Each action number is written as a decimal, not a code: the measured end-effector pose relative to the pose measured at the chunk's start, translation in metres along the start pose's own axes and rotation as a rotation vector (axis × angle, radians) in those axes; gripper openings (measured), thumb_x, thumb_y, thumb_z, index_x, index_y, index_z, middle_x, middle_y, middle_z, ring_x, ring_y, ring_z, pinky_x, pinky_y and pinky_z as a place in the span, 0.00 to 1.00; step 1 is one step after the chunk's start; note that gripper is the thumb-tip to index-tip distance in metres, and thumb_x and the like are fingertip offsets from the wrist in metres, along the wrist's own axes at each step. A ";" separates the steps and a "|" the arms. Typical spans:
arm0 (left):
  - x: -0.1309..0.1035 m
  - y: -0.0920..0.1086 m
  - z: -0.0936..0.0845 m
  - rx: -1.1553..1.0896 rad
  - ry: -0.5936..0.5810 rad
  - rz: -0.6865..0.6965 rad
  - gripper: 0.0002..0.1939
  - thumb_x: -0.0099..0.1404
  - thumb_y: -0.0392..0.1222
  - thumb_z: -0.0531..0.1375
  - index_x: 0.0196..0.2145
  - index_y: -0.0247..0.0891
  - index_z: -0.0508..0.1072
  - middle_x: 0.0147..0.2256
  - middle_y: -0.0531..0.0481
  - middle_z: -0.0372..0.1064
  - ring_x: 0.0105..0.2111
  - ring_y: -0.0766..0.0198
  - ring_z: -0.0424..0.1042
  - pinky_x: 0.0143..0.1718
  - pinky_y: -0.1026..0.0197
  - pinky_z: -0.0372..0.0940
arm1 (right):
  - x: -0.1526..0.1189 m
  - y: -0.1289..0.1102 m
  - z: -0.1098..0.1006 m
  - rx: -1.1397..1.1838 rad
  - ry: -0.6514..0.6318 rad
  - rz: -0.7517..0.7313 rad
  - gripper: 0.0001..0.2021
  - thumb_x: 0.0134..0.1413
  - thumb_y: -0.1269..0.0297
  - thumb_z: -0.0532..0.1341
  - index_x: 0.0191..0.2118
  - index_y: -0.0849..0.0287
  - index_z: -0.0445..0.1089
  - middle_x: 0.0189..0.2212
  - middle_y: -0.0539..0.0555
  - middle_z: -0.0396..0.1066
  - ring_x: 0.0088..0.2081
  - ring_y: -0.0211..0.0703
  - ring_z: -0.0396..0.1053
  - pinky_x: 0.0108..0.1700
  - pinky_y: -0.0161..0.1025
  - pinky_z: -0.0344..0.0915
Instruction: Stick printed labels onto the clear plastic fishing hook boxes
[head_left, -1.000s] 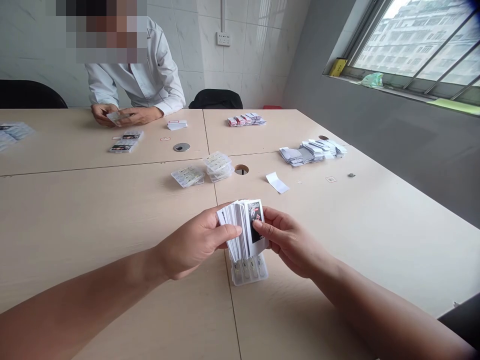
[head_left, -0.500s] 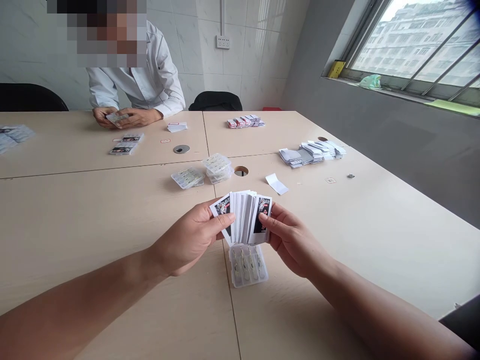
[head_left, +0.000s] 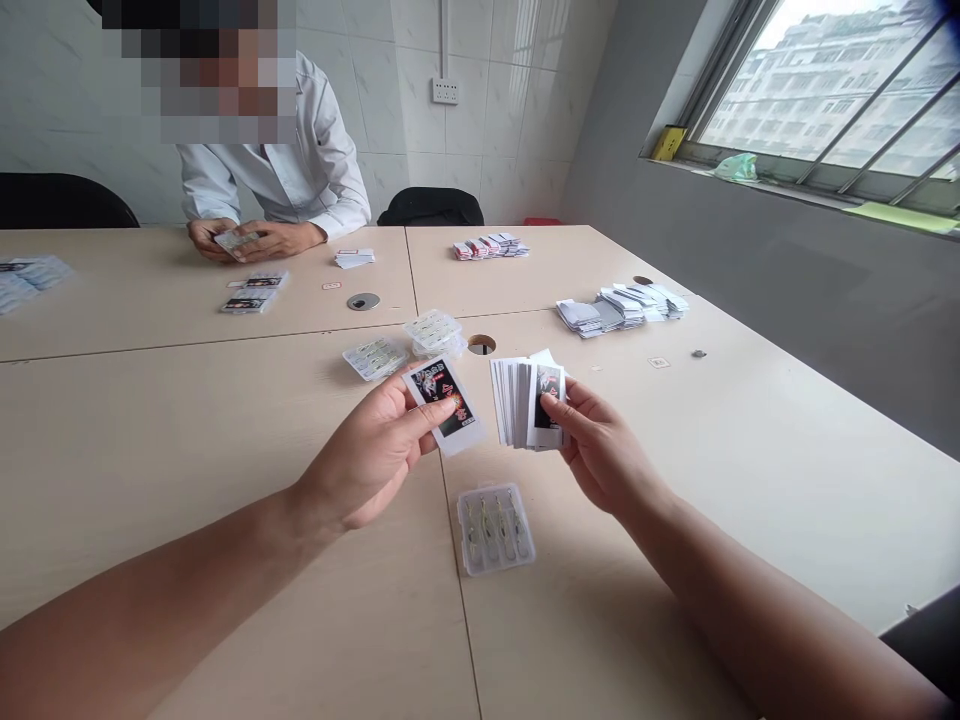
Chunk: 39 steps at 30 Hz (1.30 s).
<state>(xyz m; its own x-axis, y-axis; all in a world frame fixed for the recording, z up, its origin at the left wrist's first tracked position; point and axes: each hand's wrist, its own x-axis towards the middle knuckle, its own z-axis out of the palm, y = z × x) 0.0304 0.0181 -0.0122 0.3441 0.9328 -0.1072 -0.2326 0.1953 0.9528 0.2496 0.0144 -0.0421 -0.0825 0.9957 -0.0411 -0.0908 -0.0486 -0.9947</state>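
Between thumb and fingers, my left hand (head_left: 382,440) grips a printed card (head_left: 444,405) with a black panel, red marks and a white border. My right hand (head_left: 604,445) is closed on a fanned stack of cards (head_left: 514,400); the top one bears a similar black print. A gap separates the single card from the stack. Below both hands, a clear plastic box (head_left: 496,530) lies flat on the table, with several slim metal-looking pieces in its compartments. Past my left hand sit more clear boxes (head_left: 375,358), some of them in a pile (head_left: 433,332).
Across the table (head_left: 187,430) a person in a white shirt (head_left: 330,150) holds a clear box. Bundles of paper cards (head_left: 626,305) lie at the right, red-edged ones (head_left: 491,246) farther back. A round cable hole (head_left: 481,345) opens near the box pile.
My hands have moved apart. The left card has come away from the stack, which shifted right and up in my right hand. The box beneath is now uncovered.
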 end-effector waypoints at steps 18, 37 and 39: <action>-0.005 -0.001 0.003 0.178 -0.050 -0.090 0.28 0.64 0.42 0.69 0.57 0.45 0.64 0.36 0.55 0.74 0.36 0.65 0.73 0.37 0.62 0.64 | 0.024 0.039 -0.013 -0.759 0.183 -0.434 0.15 0.64 0.57 0.63 0.53 0.58 0.71 0.58 0.60 0.69 0.60 0.56 0.66 0.62 0.62 0.62; -0.033 -0.008 0.010 0.740 -0.095 0.356 0.10 0.72 0.44 0.61 0.50 0.51 0.69 0.44 0.55 0.75 0.39 0.65 0.77 0.40 0.65 0.71 | -0.041 -0.006 0.021 -0.276 -0.036 -0.596 0.06 0.62 0.68 0.66 0.44 0.52 0.77 0.31 0.50 0.76 0.32 0.39 0.74 0.35 0.37 0.72; -0.035 -0.005 0.010 0.783 -0.079 0.399 0.08 0.71 0.42 0.62 0.47 0.50 0.71 0.42 0.55 0.76 0.38 0.65 0.78 0.39 0.66 0.72 | -0.044 -0.009 0.021 -0.271 -0.048 -0.612 0.08 0.61 0.71 0.66 0.44 0.52 0.77 0.31 0.50 0.76 0.33 0.38 0.74 0.35 0.36 0.72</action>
<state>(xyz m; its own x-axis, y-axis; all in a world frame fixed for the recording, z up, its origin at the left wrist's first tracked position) 0.0283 -0.0188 -0.0106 0.4388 0.8577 0.2680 0.3316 -0.4317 0.8389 0.2329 -0.0306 -0.0298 -0.1402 0.8323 0.5363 0.1165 0.5518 -0.8258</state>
